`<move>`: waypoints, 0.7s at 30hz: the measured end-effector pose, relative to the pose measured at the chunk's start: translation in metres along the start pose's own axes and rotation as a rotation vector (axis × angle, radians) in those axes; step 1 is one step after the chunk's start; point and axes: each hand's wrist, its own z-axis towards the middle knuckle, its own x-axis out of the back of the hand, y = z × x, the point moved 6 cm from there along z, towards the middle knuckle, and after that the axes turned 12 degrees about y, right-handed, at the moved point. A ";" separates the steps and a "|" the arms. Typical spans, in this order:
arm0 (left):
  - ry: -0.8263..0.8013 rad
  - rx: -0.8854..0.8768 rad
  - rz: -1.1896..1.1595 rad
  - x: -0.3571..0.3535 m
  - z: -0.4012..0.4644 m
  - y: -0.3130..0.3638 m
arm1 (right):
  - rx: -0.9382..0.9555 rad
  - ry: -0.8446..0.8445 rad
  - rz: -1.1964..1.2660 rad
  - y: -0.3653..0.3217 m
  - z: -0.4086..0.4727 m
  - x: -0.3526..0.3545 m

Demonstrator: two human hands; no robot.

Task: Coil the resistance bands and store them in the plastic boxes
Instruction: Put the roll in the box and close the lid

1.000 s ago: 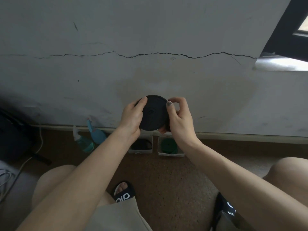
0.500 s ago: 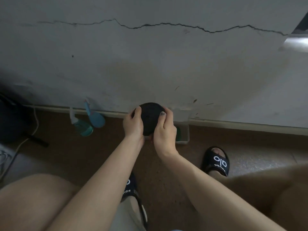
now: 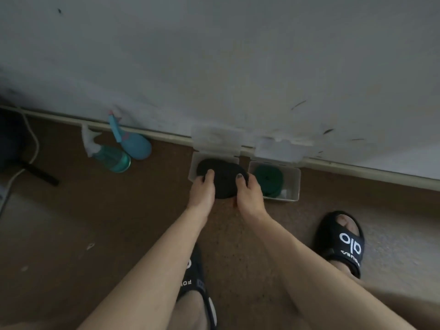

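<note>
- Hands first: we see both bare arms reaching forward and down toward the foot of a pale wall (image 3: 238, 55).
- Our left hand (image 3: 202, 194) and right hand (image 3: 250, 198) hold one black coiled band (image 3: 222, 181) between them.
- The left grip curls onto the coil's left edge, thumb on the top face; the other fingers are hidden beneath.
- The right grip mirrors it on the coil's right edge, with a dark-painted thumbnail resting on top.
- The coil lies flat between the two grips, its far part beyond the thumbs and its near edge showing between the palms.
- It sits in or just over the left plastic box (image 3: 194, 166), a clear box on the floor against the skirting; we cannot tell whether it has touched the bottom.
- That box's lid (image 3: 215, 139) stands open, leaning back against the wall.
- Just to the right stands a second clear box (image 3: 294, 186), its lid open too, holding a green coiled band (image 3: 267, 178).
- The right hand overlaps the near-left corner of that second box.
- To the left, near the wall, lie a teal spray bottle (image 3: 112, 158) and a blue bottle (image 3: 135, 145), touching each other.
- A white cable (image 3: 33, 141) curves down the far left.
- On the brown floor (image 3: 119, 222) we see our feet in black slides, the right slide (image 3: 340, 241) with white lettering.
</note>
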 end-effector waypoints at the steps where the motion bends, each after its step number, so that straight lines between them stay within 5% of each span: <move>1: -0.030 -0.061 0.088 -0.001 0.011 0.000 | -0.033 -0.014 -0.020 0.008 0.013 -0.005; 13: -0.232 -0.714 0.895 0.002 0.115 0.018 | -0.371 -0.048 0.008 0.049 0.099 -0.089; 21: -0.434 -1.242 1.426 -0.022 0.118 0.043 | -0.419 -0.032 0.122 0.055 0.109 -0.089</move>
